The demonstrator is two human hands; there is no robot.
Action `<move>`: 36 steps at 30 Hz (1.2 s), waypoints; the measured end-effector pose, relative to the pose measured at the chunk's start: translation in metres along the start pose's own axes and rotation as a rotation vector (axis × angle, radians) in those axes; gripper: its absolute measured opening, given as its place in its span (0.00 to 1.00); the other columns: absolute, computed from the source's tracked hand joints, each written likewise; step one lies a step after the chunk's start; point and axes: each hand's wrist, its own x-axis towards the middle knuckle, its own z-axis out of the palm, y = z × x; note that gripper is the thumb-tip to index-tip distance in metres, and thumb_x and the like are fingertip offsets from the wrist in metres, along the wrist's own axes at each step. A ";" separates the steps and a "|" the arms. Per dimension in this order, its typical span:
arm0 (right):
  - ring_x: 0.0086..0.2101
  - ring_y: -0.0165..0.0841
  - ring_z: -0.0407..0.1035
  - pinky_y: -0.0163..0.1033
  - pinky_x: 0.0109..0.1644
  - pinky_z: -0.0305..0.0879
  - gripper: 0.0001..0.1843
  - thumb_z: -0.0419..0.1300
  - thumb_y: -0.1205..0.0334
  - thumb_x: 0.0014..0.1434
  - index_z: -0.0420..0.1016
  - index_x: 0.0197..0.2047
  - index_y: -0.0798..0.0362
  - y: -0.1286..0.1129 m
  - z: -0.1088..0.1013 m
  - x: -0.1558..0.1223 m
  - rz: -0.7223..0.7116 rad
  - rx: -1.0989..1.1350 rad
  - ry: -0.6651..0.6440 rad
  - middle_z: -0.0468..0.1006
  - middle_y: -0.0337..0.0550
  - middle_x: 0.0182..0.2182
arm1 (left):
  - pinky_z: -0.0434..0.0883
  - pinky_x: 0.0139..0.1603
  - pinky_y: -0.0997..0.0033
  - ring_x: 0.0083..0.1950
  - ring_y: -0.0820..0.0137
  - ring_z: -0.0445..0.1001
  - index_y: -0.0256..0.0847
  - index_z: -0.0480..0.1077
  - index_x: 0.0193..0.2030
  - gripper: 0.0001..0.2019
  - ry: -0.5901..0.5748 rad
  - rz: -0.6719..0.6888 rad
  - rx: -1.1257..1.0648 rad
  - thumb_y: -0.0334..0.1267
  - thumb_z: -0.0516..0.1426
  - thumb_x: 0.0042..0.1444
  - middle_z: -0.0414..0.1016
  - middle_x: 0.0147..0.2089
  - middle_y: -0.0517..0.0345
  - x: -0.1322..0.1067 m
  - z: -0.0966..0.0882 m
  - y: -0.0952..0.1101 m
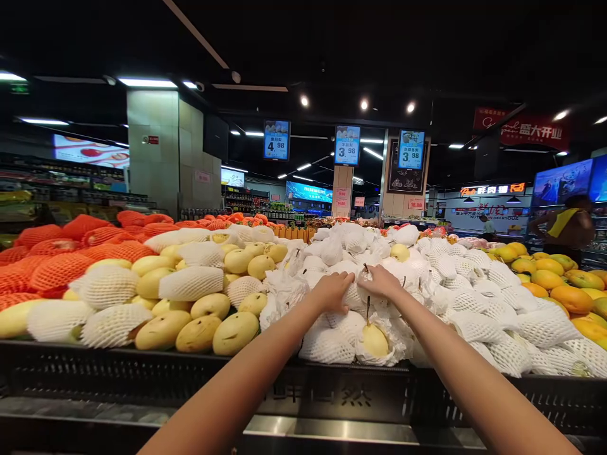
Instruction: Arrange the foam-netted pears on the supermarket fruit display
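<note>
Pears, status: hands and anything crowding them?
Left hand and right hand both flat on netted pears, nothing gripped. Bare pear just below. Mangoes piled left, clear of hands.

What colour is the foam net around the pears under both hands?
White, a mesh pattern, on the wrapped pears beneath the left hand and right hand; head view.

The ceiling overhead is dark, dotted with small spotlights and long strip lights. Three blue price signs hang above the produce hall. A pale square pillar stands left; a red banner and glowing screens line the right wall.
</note>
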 end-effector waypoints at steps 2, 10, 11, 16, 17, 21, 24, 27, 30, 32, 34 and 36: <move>0.51 0.48 0.69 0.53 0.54 0.68 0.30 0.69 0.48 0.64 0.69 0.62 0.54 -0.001 0.002 -0.003 -0.048 -0.008 -0.028 0.71 0.52 0.54 | 0.72 0.51 0.55 0.53 0.56 0.72 0.37 0.63 0.58 0.34 0.006 -0.008 0.021 0.42 0.68 0.44 0.72 0.54 0.45 -0.002 0.003 0.006; 0.57 0.49 0.65 0.45 0.61 0.62 0.49 0.83 0.63 0.40 0.68 0.64 0.59 0.014 -0.003 0.004 -0.104 0.072 0.028 0.71 0.56 0.57 | 0.73 0.47 0.56 0.48 0.57 0.74 0.37 0.62 0.56 0.35 0.067 -0.043 -0.041 0.46 0.68 0.42 0.74 0.51 0.46 0.004 0.008 -0.001; 0.57 0.47 0.66 0.43 0.61 0.63 0.48 0.83 0.64 0.40 0.69 0.63 0.58 0.017 -0.005 0.005 -0.091 0.100 0.043 0.72 0.54 0.57 | 0.72 0.47 0.57 0.48 0.56 0.74 0.38 0.62 0.56 0.35 0.082 -0.038 -0.065 0.46 0.68 0.41 0.74 0.51 0.46 0.004 0.008 -0.003; 0.49 0.43 0.72 0.36 0.51 0.70 0.35 0.80 0.57 0.47 0.75 0.55 0.56 0.028 -0.014 0.007 0.038 0.252 0.122 0.78 0.46 0.49 | 0.71 0.44 0.60 0.47 0.53 0.76 0.41 0.62 0.53 0.34 0.158 -0.029 -0.225 0.46 0.67 0.38 0.76 0.48 0.49 0.003 0.002 -0.016; 0.48 0.44 0.73 0.38 0.50 0.71 0.33 0.78 0.54 0.50 0.75 0.54 0.57 0.029 -0.015 0.007 0.089 0.273 0.151 0.78 0.48 0.48 | 0.71 0.45 0.61 0.47 0.53 0.76 0.42 0.61 0.53 0.34 0.180 -0.037 -0.264 0.46 0.67 0.38 0.76 0.47 0.50 0.002 0.000 -0.018; 0.47 0.48 0.73 0.42 0.48 0.71 0.33 0.72 0.49 0.57 0.70 0.57 0.61 0.032 -0.016 0.007 0.283 0.314 0.248 0.76 0.56 0.49 | 0.71 0.44 0.62 0.45 0.56 0.76 0.42 0.59 0.54 0.33 0.311 -0.156 -0.433 0.45 0.65 0.41 0.76 0.45 0.52 -0.001 -0.003 -0.014; 0.47 0.47 0.73 0.40 0.47 0.70 0.32 0.72 0.49 0.58 0.70 0.56 0.60 0.026 -0.015 0.005 0.332 0.317 0.261 0.77 0.54 0.48 | 0.72 0.44 0.61 0.44 0.56 0.76 0.44 0.60 0.55 0.32 0.419 -0.297 -0.556 0.45 0.64 0.44 0.76 0.44 0.54 -0.004 -0.004 -0.006; 0.46 0.46 0.73 0.40 0.46 0.69 0.32 0.72 0.48 0.58 0.70 0.55 0.61 0.016 -0.015 0.001 0.341 0.285 0.266 0.77 0.54 0.47 | 0.71 0.50 0.57 0.49 0.55 0.75 0.45 0.61 0.55 0.30 0.540 -0.418 -0.668 0.44 0.64 0.45 0.76 0.48 0.52 -0.005 -0.006 -0.003; 0.47 0.48 0.73 0.41 0.45 0.69 0.32 0.72 0.48 0.58 0.69 0.54 0.62 0.007 -0.014 -0.001 0.328 0.220 0.265 0.76 0.57 0.48 | 0.71 0.53 0.55 0.51 0.54 0.74 0.43 0.61 0.53 0.27 0.659 -0.502 -0.782 0.44 0.63 0.47 0.75 0.49 0.49 -0.006 -0.013 -0.004; 0.49 0.47 0.72 0.40 0.46 0.68 0.31 0.73 0.50 0.57 0.70 0.54 0.60 0.003 -0.012 -0.002 0.264 0.177 0.242 0.76 0.54 0.49 | 0.72 0.54 0.56 0.52 0.56 0.74 0.43 0.61 0.53 0.25 0.730 -0.516 -0.854 0.44 0.62 0.49 0.75 0.50 0.50 -0.009 -0.019 -0.001; 0.48 0.45 0.72 0.38 0.46 0.68 0.29 0.74 0.52 0.55 0.71 0.54 0.56 -0.002 -0.006 -0.003 0.175 0.135 0.188 0.77 0.49 0.49 | 0.72 0.56 0.58 0.54 0.58 0.74 0.43 0.60 0.53 0.25 0.798 -0.508 -0.918 0.45 0.61 0.50 0.74 0.51 0.50 -0.015 -0.025 0.008; 0.48 0.45 0.72 0.39 0.47 0.68 0.30 0.76 0.52 0.52 0.72 0.52 0.54 -0.008 0.002 -0.003 0.099 0.085 0.117 0.77 0.47 0.48 | 0.72 0.57 0.59 0.54 0.60 0.73 0.43 0.58 0.54 0.25 0.862 -0.491 -0.969 0.46 0.59 0.51 0.73 0.53 0.49 -0.028 -0.026 0.022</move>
